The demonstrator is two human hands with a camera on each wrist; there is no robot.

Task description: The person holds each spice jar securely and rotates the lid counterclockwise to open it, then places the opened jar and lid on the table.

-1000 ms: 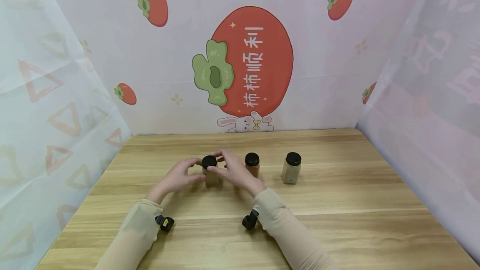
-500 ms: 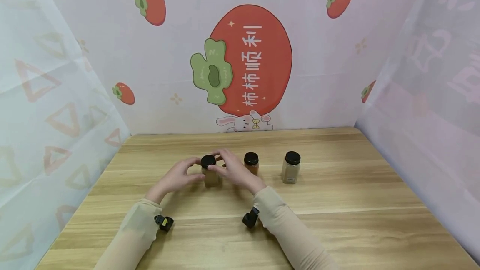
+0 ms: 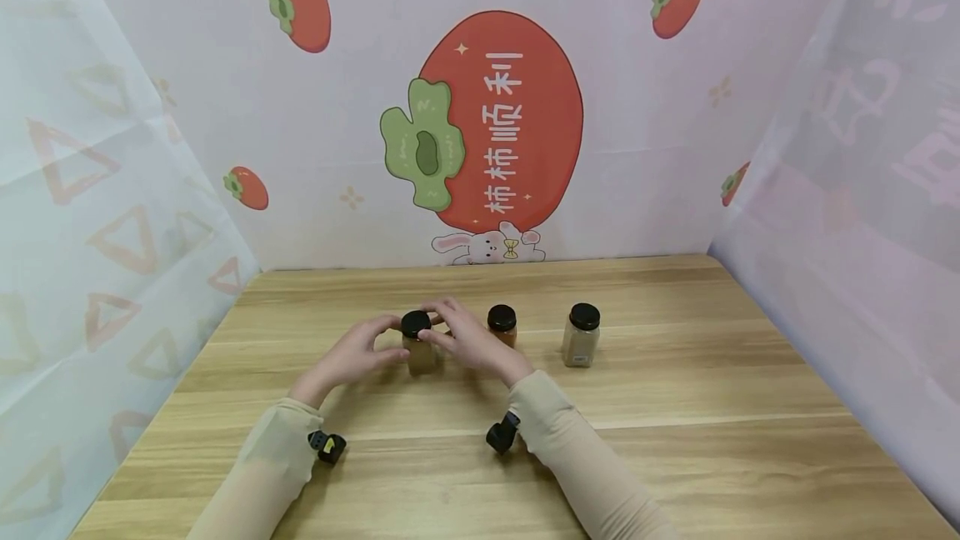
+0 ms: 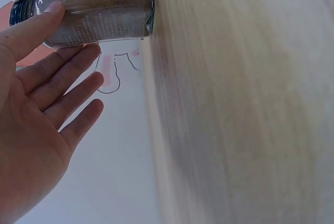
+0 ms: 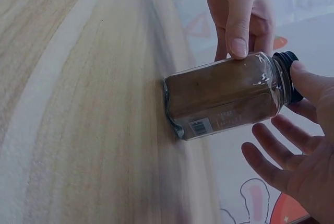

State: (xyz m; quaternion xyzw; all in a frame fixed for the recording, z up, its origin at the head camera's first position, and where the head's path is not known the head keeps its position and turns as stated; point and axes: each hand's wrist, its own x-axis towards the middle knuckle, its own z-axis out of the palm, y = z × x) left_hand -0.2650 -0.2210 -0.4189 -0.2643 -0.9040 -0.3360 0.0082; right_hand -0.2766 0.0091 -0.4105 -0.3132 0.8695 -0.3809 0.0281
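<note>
A glass spice jar of brown powder stands upright on the table, between my two hands. My left hand steadies its body between thumb and forefinger; in the left wrist view the thumb lies on the glass near the shoulder, the other fingers spread out. My right hand pinches the black lid between thumb and forefinger, its remaining fingers held off the jar. The lid sits on the jar's neck. A small label with a barcode shows low on the glass.
Just right of my right hand stands a jar of orange-brown powder, partly hidden by that hand. Farther right is a jar of pale powder, also black-lidded. The wooden table ends at a printed cloth backdrop, with cloth sides.
My right thumb has shifted slightly to the right across the lid. The left hand and the jar stay in place; the head view has moved a little.
</note>
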